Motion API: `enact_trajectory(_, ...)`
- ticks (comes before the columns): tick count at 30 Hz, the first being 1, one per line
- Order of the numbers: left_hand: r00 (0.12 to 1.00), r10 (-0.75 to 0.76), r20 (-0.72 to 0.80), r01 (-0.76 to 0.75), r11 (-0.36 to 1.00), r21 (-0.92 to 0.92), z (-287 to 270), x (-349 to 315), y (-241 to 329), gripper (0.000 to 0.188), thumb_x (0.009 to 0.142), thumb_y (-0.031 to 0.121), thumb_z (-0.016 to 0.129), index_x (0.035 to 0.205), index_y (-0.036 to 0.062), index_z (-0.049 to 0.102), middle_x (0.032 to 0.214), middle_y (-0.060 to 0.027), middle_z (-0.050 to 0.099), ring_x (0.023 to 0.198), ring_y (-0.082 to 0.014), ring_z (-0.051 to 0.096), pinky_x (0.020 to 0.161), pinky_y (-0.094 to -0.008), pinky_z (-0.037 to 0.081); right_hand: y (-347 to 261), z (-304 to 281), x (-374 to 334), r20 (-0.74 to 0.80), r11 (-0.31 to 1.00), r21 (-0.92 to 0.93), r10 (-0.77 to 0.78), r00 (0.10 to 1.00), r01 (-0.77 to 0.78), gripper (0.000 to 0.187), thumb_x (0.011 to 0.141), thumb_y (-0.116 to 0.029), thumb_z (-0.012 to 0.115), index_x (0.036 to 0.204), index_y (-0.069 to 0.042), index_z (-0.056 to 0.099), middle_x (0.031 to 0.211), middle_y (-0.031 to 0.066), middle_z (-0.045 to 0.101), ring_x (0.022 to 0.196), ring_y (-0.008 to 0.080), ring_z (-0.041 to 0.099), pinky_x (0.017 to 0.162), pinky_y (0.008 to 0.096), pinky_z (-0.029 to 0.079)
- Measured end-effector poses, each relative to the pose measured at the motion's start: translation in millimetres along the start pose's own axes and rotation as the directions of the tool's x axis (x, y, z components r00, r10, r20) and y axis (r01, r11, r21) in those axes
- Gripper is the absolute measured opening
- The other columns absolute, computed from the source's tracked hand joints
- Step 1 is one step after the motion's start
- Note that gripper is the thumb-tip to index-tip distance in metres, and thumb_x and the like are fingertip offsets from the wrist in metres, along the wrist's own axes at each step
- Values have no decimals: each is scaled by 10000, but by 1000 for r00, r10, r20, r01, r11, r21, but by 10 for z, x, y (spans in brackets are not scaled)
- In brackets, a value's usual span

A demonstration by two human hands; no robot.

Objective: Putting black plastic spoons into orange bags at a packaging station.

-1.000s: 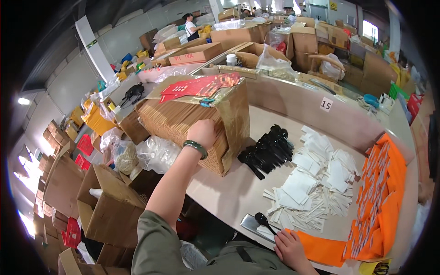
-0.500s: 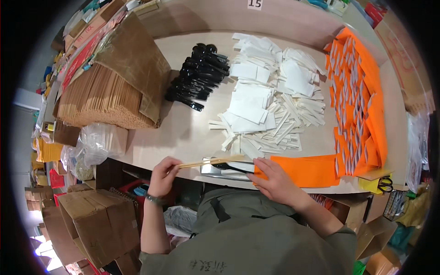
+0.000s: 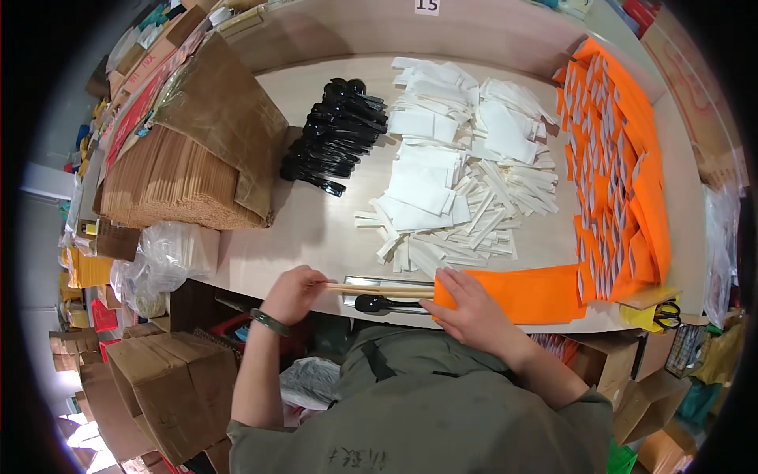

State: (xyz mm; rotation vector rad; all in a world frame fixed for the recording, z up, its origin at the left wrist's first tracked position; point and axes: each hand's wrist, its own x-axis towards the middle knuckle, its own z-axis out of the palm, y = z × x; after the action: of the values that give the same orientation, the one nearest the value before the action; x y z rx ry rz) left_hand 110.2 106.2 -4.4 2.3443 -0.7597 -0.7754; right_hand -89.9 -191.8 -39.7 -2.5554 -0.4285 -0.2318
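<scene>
My left hand (image 3: 294, 299) pinches the near ends of a pair of wooden chopsticks (image 3: 379, 291). Their other ends reach into the mouth of an orange paper sleeve (image 3: 537, 294), where they are hidden. Beside them a black plastic spoon (image 3: 371, 303) lies with its bowl to the left and its handle running to the sleeve's mouth. Flat across that left end of the sleeve rests my right hand (image 3: 474, 312), fingers stretched and thumb by the spoon handle. A shiny metal plate (image 3: 352, 280) sits beneath the chopsticks and spoon.
Beyond lie black spoons (image 3: 339, 134), white paper packets (image 3: 422, 186) and rows of orange sleeves (image 3: 608, 174). At left stands a cardboard box (image 3: 229, 118) of wooden sticks (image 3: 174, 182), with a plastic bag (image 3: 170, 253) before it. Black-handled scissors (image 3: 668, 314) hang at the right edge.
The chopsticks have moved down from above the spoon and now point into the sleeve alongside it. The spoon bowl shows lower and further left. My right hand stays on the sleeve.
</scene>
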Motion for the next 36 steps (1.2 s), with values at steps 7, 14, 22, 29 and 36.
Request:
enact_trajectory(7,903,156,-401,-158,987,28,1073,222,725,441,792,337,773,1016,14,573,944,-170,569,861,-347,578,757,-429,489,-59,136,32,-67,997,-23,71,995,-72,496,733,-216,775,1150,-21,591,1301,274,505,1197,439,497,1007,502,428)
enact_trajectory(14,877,81,-473,-110,993,-34,1152,278,676,333,844,297,721,984,24,593,901,-149,601,870,-344,584,765,-421,489,-145,102,44,-92,984,-128,113,989,-124,489,662,-191,786,1045,22,568,1283,302,491,1183,476,478,988,569,406)
enact_trajectory(22,991,112,-68,-130,766,-629,1417,311,965,404,919,292,642,1204,20,555,977,-155,654,886,-319,635,822,-366,506,-92,50,126,-117,999,-49,6,993,-12,441,640,-129,765,1025,15,606,1109,230,573,1062,422,547,894,494,464)
enact_trajectory(29,653,732,-193,-578,647,498,900,67,626,475,849,287,656,1247,56,539,1039,-128,611,980,-302,608,846,-418,489,-180,20,120,50,999,-6,40,998,-40,394,722,-226,743,1067,-103,597,1110,198,592,1045,389,568,886,522,461)
enact_trajectory(36,838,400,-370,-235,878,416,325,153,822,316,602,201,810,814,86,606,722,-123,614,691,-324,622,598,-429,488,177,-1240,742,-143,972,-130,-212,967,194,236,796,-256,682,679,-83,571,714,120,549,644,319,577,537,437,467)
